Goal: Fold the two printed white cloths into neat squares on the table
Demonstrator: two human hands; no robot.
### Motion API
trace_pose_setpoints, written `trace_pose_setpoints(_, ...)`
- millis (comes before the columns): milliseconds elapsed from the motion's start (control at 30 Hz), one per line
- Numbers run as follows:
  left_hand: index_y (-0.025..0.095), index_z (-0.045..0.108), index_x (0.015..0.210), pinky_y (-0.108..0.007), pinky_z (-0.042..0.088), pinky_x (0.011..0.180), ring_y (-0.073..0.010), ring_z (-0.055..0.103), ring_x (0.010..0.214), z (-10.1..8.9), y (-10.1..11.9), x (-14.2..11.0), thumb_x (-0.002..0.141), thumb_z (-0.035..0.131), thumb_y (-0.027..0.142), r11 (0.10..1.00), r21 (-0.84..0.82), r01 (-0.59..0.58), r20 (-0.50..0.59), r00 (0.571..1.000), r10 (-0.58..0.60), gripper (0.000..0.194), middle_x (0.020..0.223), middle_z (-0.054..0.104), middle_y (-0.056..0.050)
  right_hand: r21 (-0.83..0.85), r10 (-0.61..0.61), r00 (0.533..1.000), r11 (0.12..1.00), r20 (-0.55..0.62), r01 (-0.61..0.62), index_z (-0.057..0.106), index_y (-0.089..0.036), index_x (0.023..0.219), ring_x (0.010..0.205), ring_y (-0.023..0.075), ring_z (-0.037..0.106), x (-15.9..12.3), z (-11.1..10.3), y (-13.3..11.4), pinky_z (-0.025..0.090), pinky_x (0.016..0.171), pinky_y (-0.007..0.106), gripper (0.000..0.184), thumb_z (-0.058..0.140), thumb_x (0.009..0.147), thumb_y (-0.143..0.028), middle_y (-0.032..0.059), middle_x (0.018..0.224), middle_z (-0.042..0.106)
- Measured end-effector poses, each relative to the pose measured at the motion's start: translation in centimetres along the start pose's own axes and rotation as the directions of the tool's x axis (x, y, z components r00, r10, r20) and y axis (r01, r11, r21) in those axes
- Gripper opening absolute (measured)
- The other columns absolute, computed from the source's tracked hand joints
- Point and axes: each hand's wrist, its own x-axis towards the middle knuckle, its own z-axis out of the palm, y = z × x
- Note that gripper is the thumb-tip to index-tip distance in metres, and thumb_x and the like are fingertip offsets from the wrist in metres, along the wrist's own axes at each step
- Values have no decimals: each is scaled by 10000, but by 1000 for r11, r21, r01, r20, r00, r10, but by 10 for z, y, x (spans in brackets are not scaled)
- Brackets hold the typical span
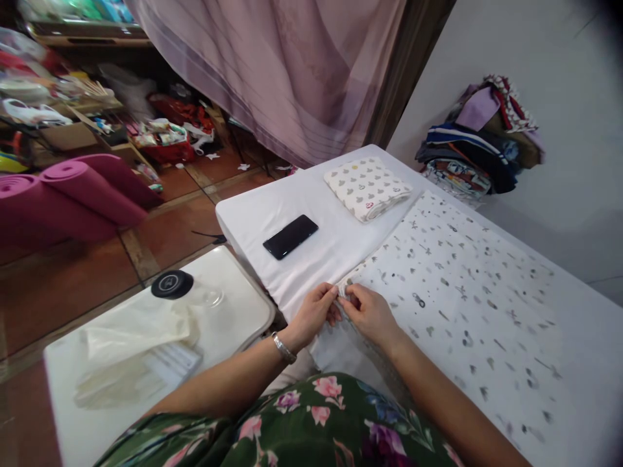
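Note:
A thin white cloth with a small grey print lies spread over the right part of the white-covered table. Its near left corner is pinched between the fingers of my left hand and my right hand, which meet at the table's front edge. Both hands are closed on the gathered edge, and the cloth's side hangs down below them. Beyond them lies a folded white cloth with grey motifs. A black phone rests on the white cover, left of the folded cloth.
A smaller white table at my left bears a black round lid, a clear cup and a plastic bag. Pink rolled mats and clutter stand behind it. A pink curtain hangs behind; folded clothes are stacked by the wall.

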Motion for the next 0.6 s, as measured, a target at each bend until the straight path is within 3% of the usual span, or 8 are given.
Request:
trace_pose_setpoints(333, 187, 484, 740, -194, 364, 396, -97, 484, 400, 0, -5, 0, 791, 508, 472, 1000, 11, -21, -29, 999, 21, 290, 461, 523, 43, 204, 90, 995, 976, -42, -80, 528, -191, 775, 534, 100, 433, -6, 0, 7, 326, 528, 215, 199, 425, 875, -327, -40, 596, 470)
trace_pose_setpoints(600, 184, 477, 743, -192, 331, 381, -86, 448, 370, 2, -3, -5, 804, 478, 443, 984, 150, -95, -48, 994, 103, 266, 478, 536, 42, -122, -36, 999, 992, -32, 32, 531, -197, 863, 605, 140, 526, -4, 1, -4, 327, 559, 237, 168, 394, 892, -290, -2, 667, 559)
